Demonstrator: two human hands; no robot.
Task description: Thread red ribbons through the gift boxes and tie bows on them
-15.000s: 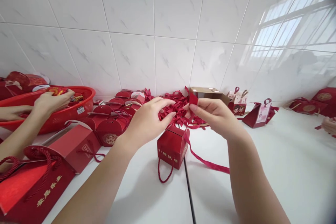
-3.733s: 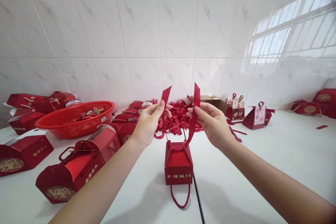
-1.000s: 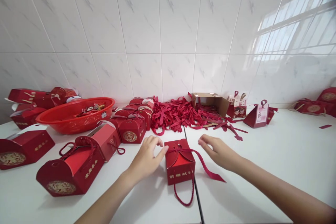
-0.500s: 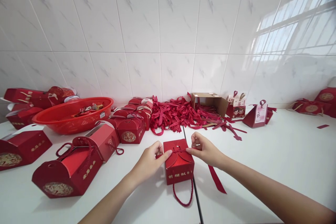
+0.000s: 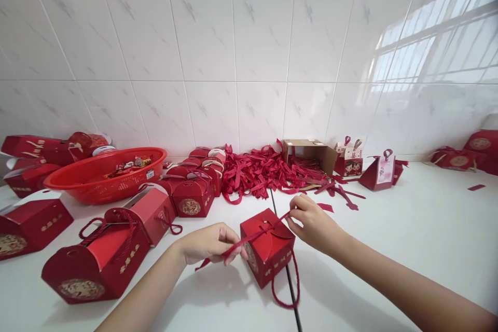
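One ribbon [image 5: 252, 236], pinched in the fingers of left hand [image 5: 210, 244] and right hand [image 5: 312, 222], crosses the box [image 5: 268, 250] at lower center, apparently gripped both sides for tautness.

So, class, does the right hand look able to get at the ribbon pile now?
Likely yes: the ribbon pile lies just beyond the right hand, with only white tabletop showing between them, though the hand would probably first let go of the ribbon it pinches.

The bare left forearm [image 5: 150, 290] angles up and inward to a curled, pinching left hand [image 5: 212, 244], while the right forearm [image 5: 392, 273] slants toward a pinching right hand [image 5: 313, 223] slightly higher.
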